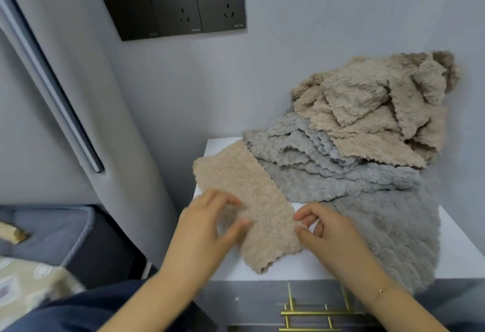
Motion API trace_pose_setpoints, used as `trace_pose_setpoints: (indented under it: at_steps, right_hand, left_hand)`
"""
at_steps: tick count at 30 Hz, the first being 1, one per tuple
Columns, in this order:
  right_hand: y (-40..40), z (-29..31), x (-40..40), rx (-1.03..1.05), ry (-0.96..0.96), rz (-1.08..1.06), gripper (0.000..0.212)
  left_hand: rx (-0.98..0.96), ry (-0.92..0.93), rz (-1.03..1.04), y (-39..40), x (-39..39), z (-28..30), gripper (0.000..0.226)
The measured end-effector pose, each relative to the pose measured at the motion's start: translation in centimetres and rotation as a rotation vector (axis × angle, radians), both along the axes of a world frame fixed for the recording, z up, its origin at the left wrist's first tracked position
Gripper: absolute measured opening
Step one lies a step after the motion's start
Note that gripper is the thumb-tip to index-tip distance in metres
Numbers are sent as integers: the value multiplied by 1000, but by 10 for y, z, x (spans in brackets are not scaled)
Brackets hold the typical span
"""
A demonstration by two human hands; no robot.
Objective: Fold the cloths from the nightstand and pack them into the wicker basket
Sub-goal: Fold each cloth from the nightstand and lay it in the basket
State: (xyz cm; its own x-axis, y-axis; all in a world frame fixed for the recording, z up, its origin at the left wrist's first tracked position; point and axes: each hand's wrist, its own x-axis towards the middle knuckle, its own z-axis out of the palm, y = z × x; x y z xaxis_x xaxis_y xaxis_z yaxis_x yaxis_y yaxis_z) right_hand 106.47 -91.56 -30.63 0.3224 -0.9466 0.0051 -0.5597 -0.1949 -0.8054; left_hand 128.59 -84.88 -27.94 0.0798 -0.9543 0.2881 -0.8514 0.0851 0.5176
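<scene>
Cloths lie heaped on the white nightstand point(309, 266): a beige pile point(372, 106) at the back against the wall, grey ones point(328, 163) spread beneath and in front of it, one grey cloth draping over the front right edge. A single beige cloth point(249, 190), folded into a long strip, lies apart at the near left of the top, running from the grey heap towards the front edge. The left hand point(207, 226) rests on the strip's near left part, fingers loosely bent over the fabric; motion blur hides whether they pinch it. The right hand point(328, 229) touches the strip's right edge, fingers curled, thumb and forefinger at the hem; whether they grasp it cannot be told. Brass drawer handles point(315, 313) show below the top. Black wall sockets point(173, 6) sit above.
</scene>
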Motion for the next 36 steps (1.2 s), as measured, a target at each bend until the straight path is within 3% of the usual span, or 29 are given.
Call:
trace_pose_setpoints:
  at_steps: [3, 7, 11, 16, 19, 22, 24, 27, 29, 33, 36]
  right_hand:
    - [-3, 1, 1, 17, -29, -33, 12]
    - [-2, 4, 3, 133, -180, -74, 12]
    - [1, 6, 5, 211, -312, -134, 12]
    - [6, 10, 4, 231, -384, -133, 9]
    - [9, 12, 4, 272, -414, -70, 8]
    - [15, 10, 6, 280, -345, 0, 9]
    - [21, 4, 6, 150, -190, 55, 9]
    - [31, -3, 3, -272, 183, 141, 6]
    - [35, -4, 3, -442, 192, 192, 10]
    - [34, -12, 2, -563, 147, 446, 45]
    - [35, -22, 6, -606, 238, 572, 60]
  left_hand:
    - [-21, -61, 7, 31, -20, -14, 35]
    - [-40, -128, 7, 34, -37, -31, 50]
    - [-85, -209, 21, 31, -40, -36, 39]
    - [-172, -269, 30, 37, -30, -38, 37]
    - [-291, -361, -37, 47, -14, -31, 24]
    - [-217, -424, -139, 66, 3, -29, 32]
    - [-107, -409, -206, 77, 10, -31, 37]
    - [-71, -375, -274, 85, 17, -36, 31]
    - [-86, -373, -272, 85, 21, -38, 36]
    - [-97, -387, -280, 73, 27, -51, 55]
    - [-137, -387, -294, 64, 30, -67, 48]
